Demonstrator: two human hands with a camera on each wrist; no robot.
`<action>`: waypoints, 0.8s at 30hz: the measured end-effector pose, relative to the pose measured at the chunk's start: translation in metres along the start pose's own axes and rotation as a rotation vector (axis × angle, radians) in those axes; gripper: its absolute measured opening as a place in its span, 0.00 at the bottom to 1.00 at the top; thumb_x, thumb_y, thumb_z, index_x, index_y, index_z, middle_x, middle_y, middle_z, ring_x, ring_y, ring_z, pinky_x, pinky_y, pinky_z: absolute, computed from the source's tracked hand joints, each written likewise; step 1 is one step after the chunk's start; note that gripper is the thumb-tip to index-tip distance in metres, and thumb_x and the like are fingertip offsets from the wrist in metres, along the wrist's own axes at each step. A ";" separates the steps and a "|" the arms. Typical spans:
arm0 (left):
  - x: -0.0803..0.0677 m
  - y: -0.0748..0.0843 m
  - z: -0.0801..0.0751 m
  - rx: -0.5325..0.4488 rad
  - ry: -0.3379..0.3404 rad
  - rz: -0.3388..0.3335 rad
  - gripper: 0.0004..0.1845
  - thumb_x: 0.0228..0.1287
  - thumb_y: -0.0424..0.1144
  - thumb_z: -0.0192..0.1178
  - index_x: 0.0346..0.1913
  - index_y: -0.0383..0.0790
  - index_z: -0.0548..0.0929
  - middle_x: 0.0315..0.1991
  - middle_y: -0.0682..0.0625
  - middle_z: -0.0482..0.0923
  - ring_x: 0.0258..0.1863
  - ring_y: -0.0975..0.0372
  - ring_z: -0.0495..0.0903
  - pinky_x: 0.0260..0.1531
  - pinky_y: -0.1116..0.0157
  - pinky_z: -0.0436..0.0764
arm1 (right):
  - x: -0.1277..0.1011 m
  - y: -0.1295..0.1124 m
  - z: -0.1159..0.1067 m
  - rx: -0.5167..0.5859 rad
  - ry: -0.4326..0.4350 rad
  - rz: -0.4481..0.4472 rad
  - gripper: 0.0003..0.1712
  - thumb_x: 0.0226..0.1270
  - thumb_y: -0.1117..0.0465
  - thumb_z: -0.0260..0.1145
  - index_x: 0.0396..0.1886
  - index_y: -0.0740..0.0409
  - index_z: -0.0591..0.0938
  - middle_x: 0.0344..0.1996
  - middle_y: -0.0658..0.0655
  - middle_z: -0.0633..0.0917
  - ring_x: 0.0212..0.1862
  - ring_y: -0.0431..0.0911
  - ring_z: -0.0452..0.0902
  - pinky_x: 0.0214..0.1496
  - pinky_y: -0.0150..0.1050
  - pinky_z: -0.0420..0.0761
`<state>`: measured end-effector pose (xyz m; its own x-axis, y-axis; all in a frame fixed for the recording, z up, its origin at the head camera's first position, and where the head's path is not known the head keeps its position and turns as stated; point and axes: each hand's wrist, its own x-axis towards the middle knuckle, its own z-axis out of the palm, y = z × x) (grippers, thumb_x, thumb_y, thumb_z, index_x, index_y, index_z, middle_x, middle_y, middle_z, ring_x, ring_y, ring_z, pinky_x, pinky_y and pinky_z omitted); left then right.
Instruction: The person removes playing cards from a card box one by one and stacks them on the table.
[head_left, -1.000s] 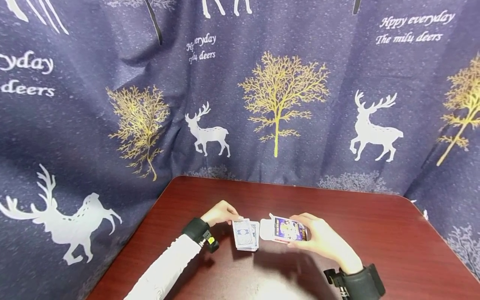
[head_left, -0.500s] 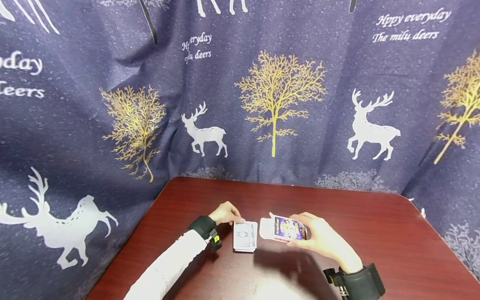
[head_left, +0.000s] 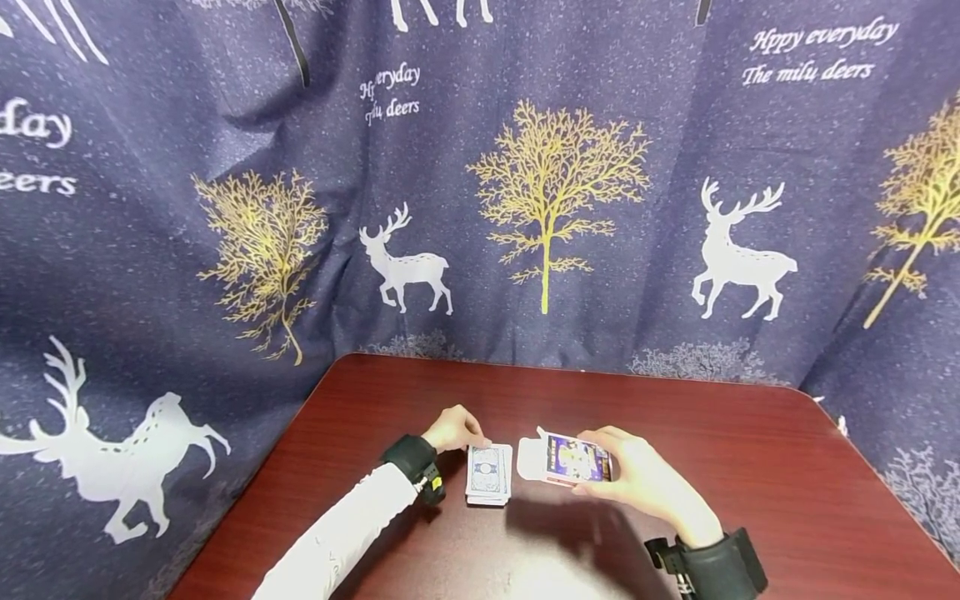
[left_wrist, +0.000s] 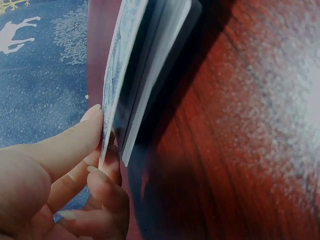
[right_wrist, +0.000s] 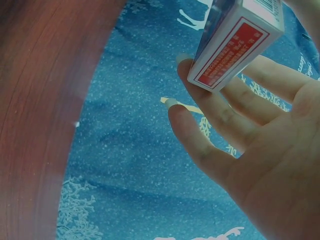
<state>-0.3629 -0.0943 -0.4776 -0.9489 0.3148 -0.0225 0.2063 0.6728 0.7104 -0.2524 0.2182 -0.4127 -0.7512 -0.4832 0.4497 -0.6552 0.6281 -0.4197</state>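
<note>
A deck of blue-backed playing cards point(head_left: 487, 473) lies squared on the dark red table point(head_left: 750, 467). My left hand point(head_left: 477, 439) pinches its far left corner. In the left wrist view the deck point(left_wrist: 145, 75) is seen edge-on, with my left hand point(left_wrist: 102, 150) at its end, the thumb on the top card and curled fingers point(left_wrist: 107, 190) below. My right hand point(head_left: 617, 467) holds the card box point(head_left: 573, 458) just right of the deck, its white flap point(head_left: 528, 458) open toward the cards. The right wrist view shows the box's red and white side point(right_wrist: 235, 45) resting on my fingers point(right_wrist: 215, 115).
A dark blue curtain with white deer and gold trees point(head_left: 555, 208) closes off the table's back and both sides. The table's rounded far edge point(head_left: 570, 371) meets it. A dark strap sits on each wrist.
The deck, loosely spread a second ago, is now squared into one neat stack under my left hand. The right hand and box have barely moved.
</note>
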 end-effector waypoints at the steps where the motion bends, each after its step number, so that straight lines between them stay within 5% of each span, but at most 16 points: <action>1: 0.000 0.000 0.000 0.004 0.002 0.001 0.08 0.48 0.38 0.74 0.21 0.38 0.87 0.19 0.55 0.80 0.15 0.66 0.73 0.18 0.72 0.73 | 0.000 0.000 0.000 0.002 0.001 -0.003 0.32 0.41 0.46 0.80 0.48 0.52 0.82 0.36 0.42 0.81 0.36 0.31 0.73 0.37 0.29 0.75; 14: -0.003 0.002 0.001 0.055 0.061 -0.010 0.11 0.48 0.43 0.74 0.21 0.39 0.86 0.19 0.55 0.80 0.20 0.66 0.72 0.23 0.71 0.70 | 0.001 0.002 0.001 -0.012 0.003 -0.016 0.32 0.41 0.46 0.80 0.48 0.52 0.82 0.37 0.42 0.81 0.36 0.31 0.73 0.37 0.30 0.76; 24: -0.027 0.042 -0.012 0.006 0.065 0.200 0.11 0.63 0.43 0.62 0.29 0.41 0.86 0.27 0.50 0.85 0.25 0.68 0.75 0.27 0.70 0.72 | 0.001 0.003 0.004 -0.011 -0.014 -0.020 0.31 0.42 0.46 0.79 0.47 0.52 0.82 0.37 0.42 0.81 0.36 0.31 0.73 0.38 0.30 0.76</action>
<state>-0.3315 -0.0825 -0.4386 -0.9023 0.3988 0.1640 0.3933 0.6052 0.6922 -0.2556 0.2165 -0.4165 -0.7388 -0.5043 0.4470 -0.6695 0.6249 -0.4016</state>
